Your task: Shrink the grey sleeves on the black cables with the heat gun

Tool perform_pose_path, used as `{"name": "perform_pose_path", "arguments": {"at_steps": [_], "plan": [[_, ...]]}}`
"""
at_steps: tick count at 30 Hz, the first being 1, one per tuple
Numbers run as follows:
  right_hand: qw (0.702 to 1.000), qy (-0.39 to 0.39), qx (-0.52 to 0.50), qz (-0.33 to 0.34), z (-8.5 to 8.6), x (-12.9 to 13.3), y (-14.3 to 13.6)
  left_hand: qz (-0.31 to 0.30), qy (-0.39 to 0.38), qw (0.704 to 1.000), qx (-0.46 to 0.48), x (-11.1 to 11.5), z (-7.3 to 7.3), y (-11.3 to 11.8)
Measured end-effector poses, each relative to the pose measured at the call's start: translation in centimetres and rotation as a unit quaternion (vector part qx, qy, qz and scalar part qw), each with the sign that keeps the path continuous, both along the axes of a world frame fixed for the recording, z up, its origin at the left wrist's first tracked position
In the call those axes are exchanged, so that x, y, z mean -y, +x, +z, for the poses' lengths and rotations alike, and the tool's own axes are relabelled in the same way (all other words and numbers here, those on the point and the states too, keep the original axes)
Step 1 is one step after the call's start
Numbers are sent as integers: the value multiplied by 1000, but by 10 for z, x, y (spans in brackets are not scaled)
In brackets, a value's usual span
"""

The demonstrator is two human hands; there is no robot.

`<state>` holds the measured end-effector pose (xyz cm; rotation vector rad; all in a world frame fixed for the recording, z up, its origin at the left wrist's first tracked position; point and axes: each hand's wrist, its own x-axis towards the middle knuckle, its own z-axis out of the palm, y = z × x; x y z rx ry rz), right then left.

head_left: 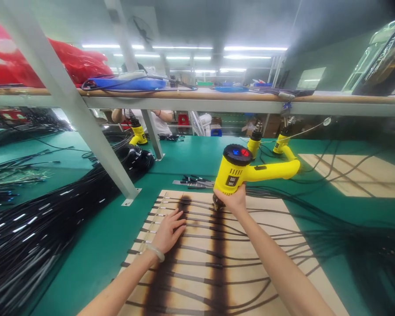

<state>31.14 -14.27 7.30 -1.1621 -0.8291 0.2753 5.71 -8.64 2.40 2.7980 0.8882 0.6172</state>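
My right hand (233, 201) grips a yellow heat gun (228, 173) near its nozzle end, holding it nozzle down over the board. The nozzle is just above the dark scorched stripe on a pale wooden board (197, 259). My left hand (169, 230), with a bracelet at the wrist, lies with fingers spread over the cables at the board's left part. Several black cables (194, 249) run side by side across the board, with thicker sleeve sections near the right scorch stripe. Their left ends sit along a strip at the board's edge.
A large bundle of black cables (46, 210) covers the left of the green table (72, 263). Other yellow heat guns (255, 142) stand behind. A slanted metal post (95, 145) and shelf rail (191, 103) frame the space. Across the table a person's arm (164, 116) shows.
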Motion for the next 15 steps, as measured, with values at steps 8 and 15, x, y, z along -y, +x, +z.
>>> {"name": "perform_pose_path", "arguments": {"at_steps": [8, 15], "plan": [[1000, -7, 15, -16, 1, -17, 13, 7, -11, 1000, 17, 5, 1, -5], [1000, -11, -10, -10, -3, 4, 8, 5, -36, 999, 3, 12, 3, -3]]}}
